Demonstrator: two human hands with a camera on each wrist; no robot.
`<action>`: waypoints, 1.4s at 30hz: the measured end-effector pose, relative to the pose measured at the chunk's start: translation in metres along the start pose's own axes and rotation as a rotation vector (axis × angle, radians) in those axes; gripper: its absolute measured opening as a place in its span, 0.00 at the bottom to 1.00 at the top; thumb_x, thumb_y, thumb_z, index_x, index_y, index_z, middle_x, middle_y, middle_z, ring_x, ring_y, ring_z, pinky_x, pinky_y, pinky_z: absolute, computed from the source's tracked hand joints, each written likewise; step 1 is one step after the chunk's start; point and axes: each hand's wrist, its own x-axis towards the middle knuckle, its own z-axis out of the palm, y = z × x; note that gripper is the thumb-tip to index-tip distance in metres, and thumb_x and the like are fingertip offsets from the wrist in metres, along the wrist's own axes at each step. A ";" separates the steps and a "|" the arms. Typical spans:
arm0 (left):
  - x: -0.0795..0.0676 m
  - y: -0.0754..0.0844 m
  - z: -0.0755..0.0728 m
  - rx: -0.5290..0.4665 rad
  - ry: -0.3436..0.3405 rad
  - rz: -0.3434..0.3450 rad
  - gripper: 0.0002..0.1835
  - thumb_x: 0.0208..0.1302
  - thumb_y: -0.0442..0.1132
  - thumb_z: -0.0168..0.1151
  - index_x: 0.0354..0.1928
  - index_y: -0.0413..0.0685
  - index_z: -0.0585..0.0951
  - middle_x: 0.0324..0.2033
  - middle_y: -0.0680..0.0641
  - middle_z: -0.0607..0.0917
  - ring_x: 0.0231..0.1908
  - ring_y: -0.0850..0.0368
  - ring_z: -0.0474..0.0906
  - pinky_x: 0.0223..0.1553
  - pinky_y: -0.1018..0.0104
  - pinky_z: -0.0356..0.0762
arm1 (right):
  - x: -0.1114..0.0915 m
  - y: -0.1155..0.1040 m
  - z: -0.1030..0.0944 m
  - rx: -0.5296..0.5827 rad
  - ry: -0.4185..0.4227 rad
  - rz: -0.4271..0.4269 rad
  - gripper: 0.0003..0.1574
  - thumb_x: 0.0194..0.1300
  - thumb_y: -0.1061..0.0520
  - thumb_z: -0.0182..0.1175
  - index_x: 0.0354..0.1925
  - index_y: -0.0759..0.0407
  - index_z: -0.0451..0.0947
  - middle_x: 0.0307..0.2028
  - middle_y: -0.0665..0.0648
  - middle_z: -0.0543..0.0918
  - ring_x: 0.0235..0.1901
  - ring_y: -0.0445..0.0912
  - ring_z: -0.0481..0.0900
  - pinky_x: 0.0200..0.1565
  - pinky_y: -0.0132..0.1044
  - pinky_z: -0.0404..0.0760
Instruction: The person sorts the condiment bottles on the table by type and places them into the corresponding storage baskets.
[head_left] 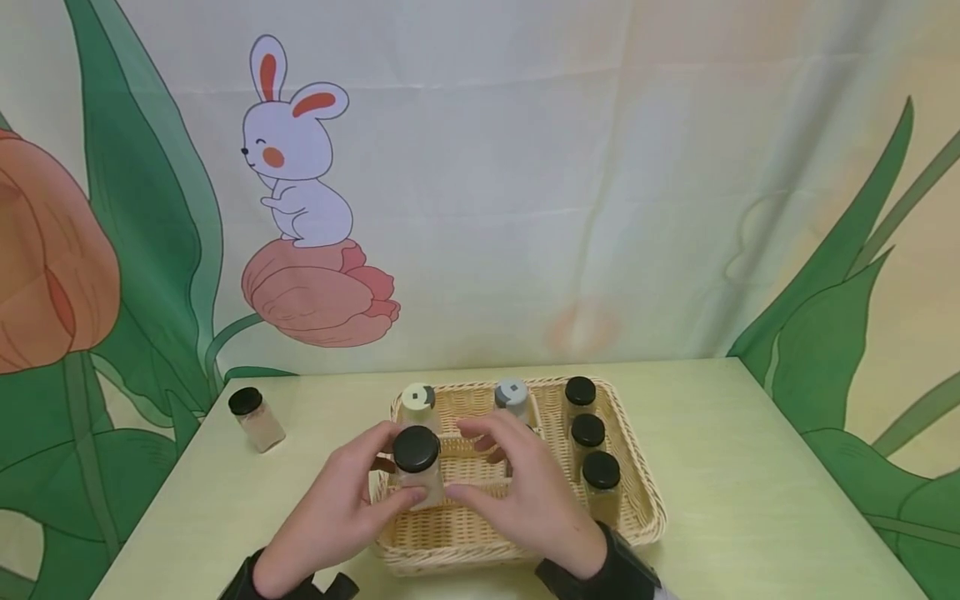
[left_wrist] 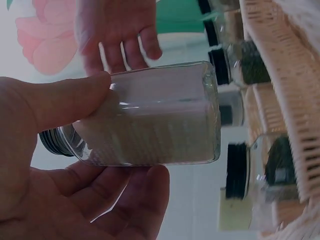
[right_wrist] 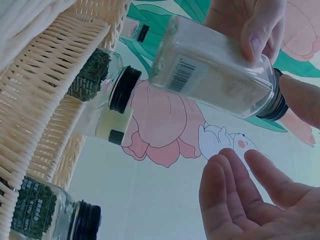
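My left hand (head_left: 341,492) grips a clear glass jar (head_left: 422,483) with a black screw lid over the left part of a wicker basket (head_left: 517,557). Pale beige powder shows through the glass in the left wrist view, and a barcode label (right_wrist: 182,75) is visible in the right wrist view. Just to the jar's right is my right hand (head_left: 528,487), its fingers spread and slightly bent around no object. Its thumb (right_wrist: 302,100) comes close to the lid end of the jar.
Three black-lidded jars (head_left: 602,472) line the basket's right side. Bottles with a pale green cap (head_left: 417,397) and a grey cap (head_left: 512,392) stand at its back. Another black-lidded jar (head_left: 258,423) sits on the table to the left. Dark green herbs (right_wrist: 90,77) fill one basket jar.
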 end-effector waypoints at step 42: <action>-0.006 0.021 0.046 -0.110 -0.088 -0.066 0.24 0.59 0.59 0.66 0.56 0.70 0.73 0.48 0.66 0.79 0.48 0.65 0.78 0.46 0.64 0.80 | -0.011 -0.020 -0.014 -0.123 0.001 -0.175 0.28 0.53 0.46 0.74 0.53 0.45 0.80 0.44 0.37 0.77 0.43 0.35 0.74 0.44 0.35 0.77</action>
